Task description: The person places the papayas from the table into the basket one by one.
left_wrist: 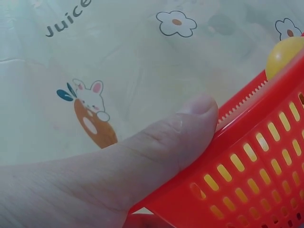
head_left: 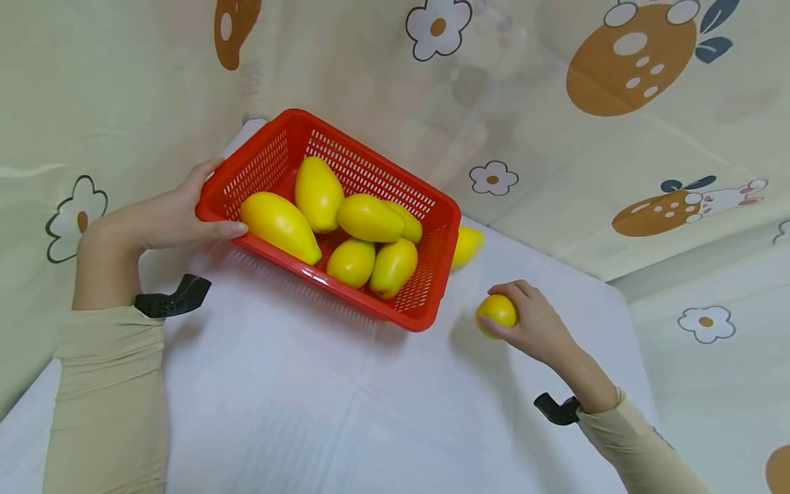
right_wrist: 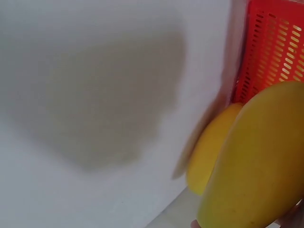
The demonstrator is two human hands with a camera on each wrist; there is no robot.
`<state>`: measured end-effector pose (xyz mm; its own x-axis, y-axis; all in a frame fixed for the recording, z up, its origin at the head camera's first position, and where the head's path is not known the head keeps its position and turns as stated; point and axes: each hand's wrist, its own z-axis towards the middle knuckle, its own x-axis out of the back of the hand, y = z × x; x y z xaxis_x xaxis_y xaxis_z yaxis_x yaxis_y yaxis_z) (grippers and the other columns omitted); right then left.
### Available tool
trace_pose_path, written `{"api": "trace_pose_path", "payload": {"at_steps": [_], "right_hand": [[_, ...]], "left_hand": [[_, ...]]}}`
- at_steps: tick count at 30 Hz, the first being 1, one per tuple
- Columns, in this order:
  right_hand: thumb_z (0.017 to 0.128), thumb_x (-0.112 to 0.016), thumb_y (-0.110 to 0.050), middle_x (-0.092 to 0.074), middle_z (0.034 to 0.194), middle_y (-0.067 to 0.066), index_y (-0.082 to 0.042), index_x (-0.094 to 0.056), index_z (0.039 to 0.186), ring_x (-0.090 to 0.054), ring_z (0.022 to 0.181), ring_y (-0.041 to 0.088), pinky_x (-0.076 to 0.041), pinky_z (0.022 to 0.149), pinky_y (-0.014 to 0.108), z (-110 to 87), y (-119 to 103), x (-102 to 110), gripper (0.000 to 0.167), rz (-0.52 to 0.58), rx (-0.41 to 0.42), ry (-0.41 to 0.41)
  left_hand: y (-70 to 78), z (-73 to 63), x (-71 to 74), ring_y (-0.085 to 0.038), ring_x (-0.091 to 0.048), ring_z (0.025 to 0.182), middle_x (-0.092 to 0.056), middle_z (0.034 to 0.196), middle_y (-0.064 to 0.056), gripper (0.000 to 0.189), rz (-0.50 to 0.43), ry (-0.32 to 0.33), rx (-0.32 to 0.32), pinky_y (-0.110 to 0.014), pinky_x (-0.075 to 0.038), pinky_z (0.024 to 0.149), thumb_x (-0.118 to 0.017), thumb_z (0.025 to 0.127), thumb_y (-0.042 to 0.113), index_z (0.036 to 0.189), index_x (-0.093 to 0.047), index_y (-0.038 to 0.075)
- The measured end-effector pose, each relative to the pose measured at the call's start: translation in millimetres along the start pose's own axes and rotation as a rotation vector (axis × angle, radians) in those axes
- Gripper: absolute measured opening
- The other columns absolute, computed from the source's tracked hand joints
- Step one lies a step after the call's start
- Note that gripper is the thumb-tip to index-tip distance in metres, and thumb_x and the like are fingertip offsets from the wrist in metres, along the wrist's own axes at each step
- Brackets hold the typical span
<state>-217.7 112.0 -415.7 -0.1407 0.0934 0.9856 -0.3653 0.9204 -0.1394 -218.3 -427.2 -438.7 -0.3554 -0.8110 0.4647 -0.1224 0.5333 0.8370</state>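
Observation:
With my left hand I grip the left end of a red perforated plastic basket. The thumb lies along the rim in the left wrist view, while most of the other fingers are hidden behind the wall. Several yellow mangoes are inside the basket. To its right, my right hand holds another mango over the white table, thumb on one side and fingers on the other. The held mango looks long and smooth in the right wrist view, with most of the hand out of frame.
One more mango lies on the white tabletop against the right end of the basket, partly hidden by it. Patterned cream curtains hang close around the table's back and sides. Black wrist cameras sit on both forearms.

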Motion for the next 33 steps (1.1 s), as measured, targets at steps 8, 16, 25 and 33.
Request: {"api": "trace_pose_path", "payload": {"at_steps": [8, 16, 25, 33], "right_hand": [[0.083, -0.065, -0.046, -0.053, 0.116, 0.007, -0.015, -0.057, 0.119, -0.048, 0.098, 0.024, -0.046, 0.068, 0.034, 2.3, -14, 12, 0.048, -0.017, 0.009, 0.04], [0.082, -0.068, -0.042, -0.054, 0.116, 0.008, -0.013, -0.058, 0.117, -0.048, 0.098, 0.025, -0.046, 0.067, 0.034, 8.5, -29, 25, 0.047, -0.024, 0.061, 0.104], [0.081, -0.069, -0.041, -0.053, 0.117, 0.006, -0.014, -0.058, 0.116, -0.047, 0.098, 0.022, -0.046, 0.068, 0.034, 18.8, -50, 31, 0.046, -0.024, 0.104, 0.126], [0.078, -0.072, -0.039, -0.053, 0.116, 0.005, -0.013, -0.059, 0.114, -0.047, 0.098, 0.02, -0.047, 0.067, 0.034, 31.0, -66, 35, 0.046, -0.029, 0.136, 0.164]], "left_hand": [[-1.0, 2.2, 0.2, -0.04, -0.017, 0.136, -0.009, 0.156, -0.019, 0.114, 0.004, -0.003, -0.007, -0.064, -0.039, 0.099, -0.067, 0.081, 0.052, 0.149, 0.021, 0.027], [-1.8, 2.5, 1.8, -0.039, -0.018, 0.136, -0.011, 0.155, -0.019, 0.113, 0.001, -0.009, -0.023, -0.063, -0.039, 0.099, -0.067, 0.081, 0.052, 0.149, 0.02, 0.027], [-2.4, 1.4, 2.7, -0.037, -0.019, 0.136, -0.016, 0.152, -0.018, 0.111, -0.011, -0.018, -0.035, -0.064, -0.034, 0.103, -0.066, 0.082, 0.052, 0.149, 0.018, 0.027], [-2.7, 1.3, 4.0, -0.036, -0.02, 0.135, -0.018, 0.151, -0.017, 0.11, -0.03, -0.023, -0.042, -0.063, -0.033, 0.104, -0.066, 0.082, 0.051, 0.149, 0.018, 0.027]]}}
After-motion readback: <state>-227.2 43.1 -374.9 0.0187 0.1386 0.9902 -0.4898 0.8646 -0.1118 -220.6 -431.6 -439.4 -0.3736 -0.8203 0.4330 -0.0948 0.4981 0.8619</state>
